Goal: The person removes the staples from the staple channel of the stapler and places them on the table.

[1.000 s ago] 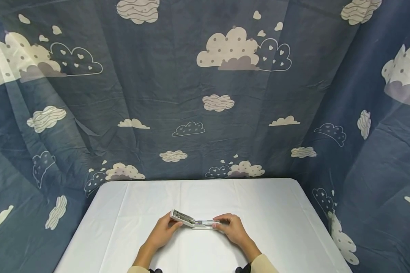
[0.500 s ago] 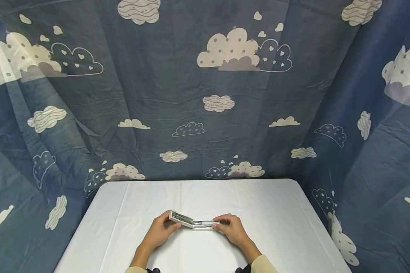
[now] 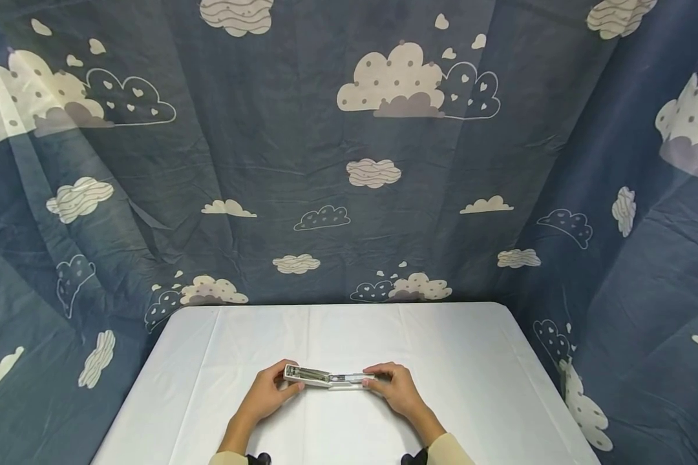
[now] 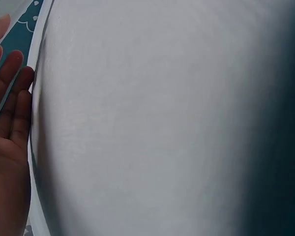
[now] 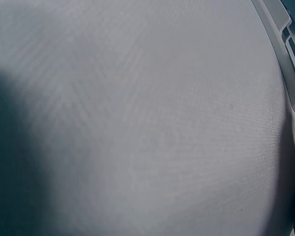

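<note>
Splayed stapler, long axis pretty much 9-to-3 from here; left hand pinches 9 o'clock end, right hand pinches 3 end, neither nearer.

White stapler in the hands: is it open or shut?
Open: in the head view, the stapler has its halves spread apart, metal interior exposed; the left hand grips one end, the right hand the other.
</note>
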Demonstrator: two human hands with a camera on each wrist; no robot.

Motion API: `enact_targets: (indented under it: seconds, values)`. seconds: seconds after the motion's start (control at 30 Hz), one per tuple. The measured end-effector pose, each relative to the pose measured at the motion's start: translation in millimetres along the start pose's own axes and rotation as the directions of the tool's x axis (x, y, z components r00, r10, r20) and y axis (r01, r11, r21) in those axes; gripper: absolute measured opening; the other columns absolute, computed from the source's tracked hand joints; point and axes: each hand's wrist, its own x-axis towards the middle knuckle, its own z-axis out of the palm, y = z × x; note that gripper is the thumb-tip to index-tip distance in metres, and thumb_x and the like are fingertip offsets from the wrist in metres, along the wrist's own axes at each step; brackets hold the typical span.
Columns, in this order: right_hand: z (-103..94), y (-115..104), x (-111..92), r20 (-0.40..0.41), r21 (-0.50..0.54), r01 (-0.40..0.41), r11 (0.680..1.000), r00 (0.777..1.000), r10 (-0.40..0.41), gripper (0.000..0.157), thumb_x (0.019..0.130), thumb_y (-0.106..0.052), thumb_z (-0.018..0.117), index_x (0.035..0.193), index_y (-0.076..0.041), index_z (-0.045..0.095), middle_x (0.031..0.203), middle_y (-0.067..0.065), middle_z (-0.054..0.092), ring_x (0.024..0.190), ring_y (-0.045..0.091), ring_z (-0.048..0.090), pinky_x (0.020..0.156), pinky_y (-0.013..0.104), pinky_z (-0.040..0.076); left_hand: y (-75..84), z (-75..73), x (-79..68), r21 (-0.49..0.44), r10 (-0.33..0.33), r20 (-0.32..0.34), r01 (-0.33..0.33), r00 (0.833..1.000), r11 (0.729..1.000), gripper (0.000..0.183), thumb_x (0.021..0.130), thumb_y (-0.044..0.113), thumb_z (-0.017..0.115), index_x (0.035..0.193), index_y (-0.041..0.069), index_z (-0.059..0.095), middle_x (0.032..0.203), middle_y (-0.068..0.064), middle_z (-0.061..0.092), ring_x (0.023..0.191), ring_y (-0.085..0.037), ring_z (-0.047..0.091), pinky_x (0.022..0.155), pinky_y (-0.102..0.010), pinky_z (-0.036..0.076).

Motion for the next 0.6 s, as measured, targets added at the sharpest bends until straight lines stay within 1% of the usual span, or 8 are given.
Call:
enact_targets:
  seconds: [0.1, 0.2, 0.23, 0.3, 0.37, 0.47, 0.6]
  values:
    - [1.6, 0.6, -0.2, -0.011, -0.003, -0.008, 1.0, 1.0, 0.008, 0.026, 0.082, -0.038, 0.085, 0.104, -0.024, 0.081, 0.103, -0.008, 0.076, 0.105, 0.018, 0.065, 0.096, 0.035, 0.052, -0.9, -2.0, 0.6, 0.03, 0.017, -0.001, -0.017, 1.0, 0.999, 0.04, 0.084, 0.039, 0.085, 0.117, 0.023, 0.069, 0.113, 0.008, 0.073, 0.112, -0.018, 0.071, 0.1, -0.035, 0.056]
    - [3.1, 0.6, -0.5, -0.029, -0.01, -0.007, 1.0, 1.0, 0.007, 0.024, 0.082, -0.038, 0.085, 0.103, -0.027, 0.081, 0.103, -0.009, 0.075, 0.105, 0.016, 0.064, 0.097, 0.036, 0.052, -0.9, -4.1, 1.9, 0.079, 0.028, -0.017, -0.027, 0.999, 0.997, 0.039, 0.082, 0.038, 0.087, 0.114, 0.023, 0.071, 0.106, 0.009, 0.072, 0.097, -0.012, 0.069, 0.089, -0.03, 0.058]
    - [3.7, 0.6, -1.1, -0.034, -0.01, -0.005, 1.0, 0.999, 0.005, 0.024, 0.082, -0.038, 0.085, 0.103, -0.027, 0.081, 0.103, -0.008, 0.075, 0.104, 0.015, 0.064, 0.096, 0.035, 0.052, -1.2, -4.5, 2.1, 0.092, 0.033, -0.026, -0.03, 0.999, 0.995, 0.038, 0.081, 0.037, 0.088, 0.113, 0.023, 0.071, 0.103, 0.01, 0.071, 0.092, -0.01, 0.066, 0.085, -0.028, 0.057]
    - [5.2, 1.1, -2.3, -0.05, -0.01, 0.002, 1.0, 0.999, -0.002, 0.024, 0.082, -0.038, 0.085, 0.103, -0.027, 0.08, 0.103, -0.009, 0.075, 0.103, 0.014, 0.064, 0.095, 0.034, 0.053, -1.8, -4.4, 2.3, 0.113, 0.03, -0.036, -0.026, 0.999, 0.993, 0.038, 0.08, 0.038, 0.089, 0.111, 0.024, 0.072, 0.097, 0.012, 0.068, 0.083, -0.007, 0.059, 0.076, -0.024, 0.052]
    - [6.9, 1.4, -3.6, -0.067, -0.01, 0.013, 1.0, 0.998, -0.014, 0.023, 0.082, -0.037, 0.085, 0.103, -0.028, 0.08, 0.103, -0.009, 0.074, 0.102, 0.013, 0.064, 0.095, 0.034, 0.053, -2.0, -4.0, 2.1, 0.113, 0.031, -0.042, -0.026, 0.999, 0.993, 0.038, 0.08, 0.037, 0.089, 0.11, 0.023, 0.073, 0.094, 0.011, 0.067, 0.078, -0.007, 0.054, 0.071, -0.024, 0.047]
    - [9.1, 2.0, -5.0, -0.089, -0.013, 0.03, 0.999, 0.996, -0.031, 0.023, 0.082, -0.036, 0.085, 0.103, -0.028, 0.08, 0.104, -0.01, 0.073, 0.104, 0.013, 0.063, 0.098, 0.037, 0.052, -2.0, -3.2, 1.1, 0.113, 0.04, -0.044, -0.034, 0.998, 0.993, 0.037, 0.08, 0.036, 0.089, 0.111, 0.022, 0.073, 0.093, 0.01, 0.066, 0.076, -0.009, 0.052, 0.068, -0.024, 0.045]
    - [11.0, 1.9, -5.8, -0.106, -0.016, 0.04, 0.999, 0.994, -0.041, 0.023, 0.082, -0.035, 0.085, 0.103, -0.028, 0.08, 0.104, -0.012, 0.071, 0.107, 0.014, 0.063, 0.102, 0.041, 0.051, -1.8, -3.0, 0.5, 0.123, 0.028, -0.044, -0.022, 0.999, 0.992, 0.038, 0.081, 0.036, 0.089, 0.112, 0.023, 0.072, 0.095, 0.012, 0.066, 0.078, -0.009, 0.054, 0.071, -0.024, 0.046]
